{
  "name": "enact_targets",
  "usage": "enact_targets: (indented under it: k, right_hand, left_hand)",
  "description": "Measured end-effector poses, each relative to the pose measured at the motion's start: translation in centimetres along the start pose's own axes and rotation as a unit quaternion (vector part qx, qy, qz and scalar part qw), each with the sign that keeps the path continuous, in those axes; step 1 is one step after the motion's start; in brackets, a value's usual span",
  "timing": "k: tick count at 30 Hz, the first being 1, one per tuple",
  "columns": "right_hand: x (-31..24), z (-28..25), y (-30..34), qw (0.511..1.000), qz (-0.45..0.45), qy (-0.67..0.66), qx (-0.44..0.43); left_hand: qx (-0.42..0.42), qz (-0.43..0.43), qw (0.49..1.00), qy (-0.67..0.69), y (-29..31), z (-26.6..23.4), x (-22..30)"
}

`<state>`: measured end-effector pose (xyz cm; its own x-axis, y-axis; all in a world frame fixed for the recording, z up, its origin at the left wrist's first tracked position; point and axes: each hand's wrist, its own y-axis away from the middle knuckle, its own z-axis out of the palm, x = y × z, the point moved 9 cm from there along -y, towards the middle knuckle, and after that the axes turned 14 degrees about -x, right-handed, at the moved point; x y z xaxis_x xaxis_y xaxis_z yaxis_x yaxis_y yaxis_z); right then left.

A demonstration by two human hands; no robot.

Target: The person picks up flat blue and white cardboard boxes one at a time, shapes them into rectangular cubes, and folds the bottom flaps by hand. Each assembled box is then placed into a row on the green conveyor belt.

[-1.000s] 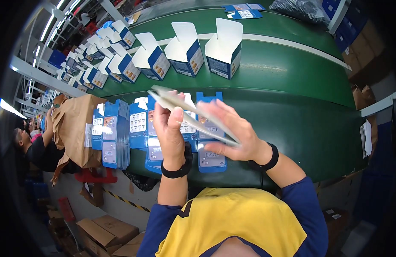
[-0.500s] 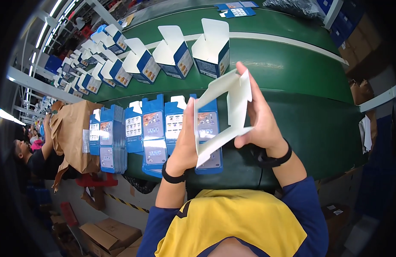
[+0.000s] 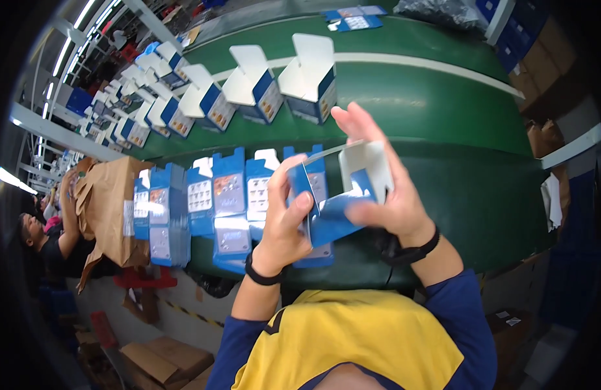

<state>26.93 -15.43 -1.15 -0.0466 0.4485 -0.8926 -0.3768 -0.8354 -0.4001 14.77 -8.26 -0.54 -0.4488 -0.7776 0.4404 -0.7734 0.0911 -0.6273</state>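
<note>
Both my hands hold a blue and white cardboard carton (image 3: 342, 195), half folded into a box shape, above the near edge of the green conveyor belt (image 3: 443, 123). My left hand (image 3: 284, 224) grips its left side with the thumb on the blue panel. My right hand (image 3: 385, 175) wraps its right side, fingers spread over the white flap. Under my hands lie several flat blue cartons (image 3: 229, 201) in overlapping stacks.
A row of several opened blue and white boxes (image 3: 255, 88) stands on the belt, trailing away to the far left. A brown paper bag (image 3: 108, 208) sits at the left beside the flat stacks. Another person (image 3: 43, 237) works at far left. Cardboard boxes (image 3: 164, 361) lie on the floor.
The carton was a flat white sheet held up before; now it is turned blue side toward me and partly folded into a box between my hands.
</note>
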Motion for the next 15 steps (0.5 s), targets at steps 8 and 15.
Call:
enact_targets:
  k: [8, 15]
  right_hand:
    - [2.9, 0.4, 0.9, 0.996, -0.017, -0.05, -0.072]
    - [-0.4, -0.1, 2.6, 0.926, -0.205, 0.261, -0.182]
  left_hand:
    - [-0.055, -0.068, 0.996, 0.024, 0.7, 0.4, -0.2]
    - [-0.016, -0.067, 0.985, 0.157, 0.0, 1.5, -1.1]
